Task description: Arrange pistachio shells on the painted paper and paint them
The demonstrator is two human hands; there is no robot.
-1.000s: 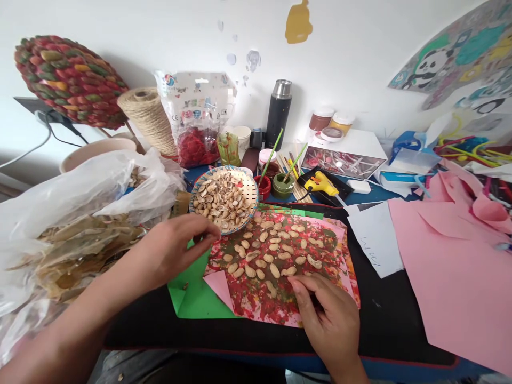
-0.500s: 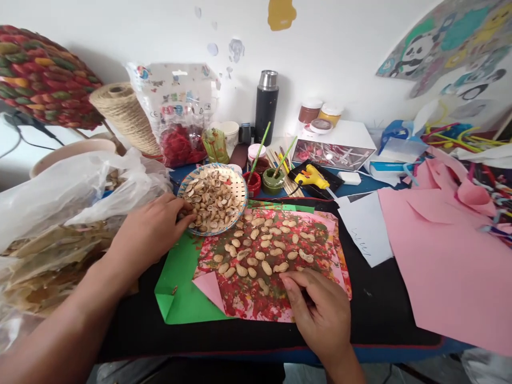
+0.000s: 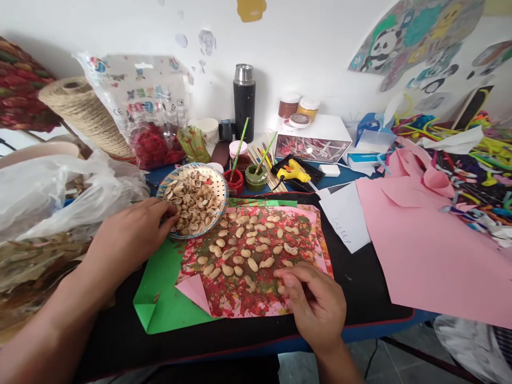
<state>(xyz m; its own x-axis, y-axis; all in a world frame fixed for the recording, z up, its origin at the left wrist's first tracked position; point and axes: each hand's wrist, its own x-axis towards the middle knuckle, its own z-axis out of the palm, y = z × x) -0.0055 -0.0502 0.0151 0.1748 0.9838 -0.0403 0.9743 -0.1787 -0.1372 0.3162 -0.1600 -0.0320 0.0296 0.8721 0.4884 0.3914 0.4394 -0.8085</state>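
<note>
My left hand [image 3: 132,229] is at the left rim of a shallow woven basket [image 3: 222,213] with a blue-trimmed edge. Its fingers are curled closed among the peanut shells [image 3: 196,205] inside; what they grip is hidden. Over the right part of a pink sheet smeared with red and green paint [image 3: 256,301], my right hand [image 3: 320,304] has thumb and fingers pinched together. Anything between those fingertips is too small to name. Several peanut shells [image 3: 253,264] lie spread on the painted sheet, one just below the right fingertips. Green paper [image 3: 168,298] sticks out beneath the sheet.
Red [image 3: 235,184] and green paint jars [image 3: 256,178] with brushes stand behind the sheet, beside a yellow glue gun [image 3: 294,170]. A black flask [image 3: 244,104] stands by the wall. Plastic bags [image 3: 72,186] crowd the left; pink paper [image 3: 424,240] covers the right.
The view has swung rightward, so the tabletop things appear farther left. My left hand stays at the basket and my right hand stays pinched over the painted sheet.
</note>
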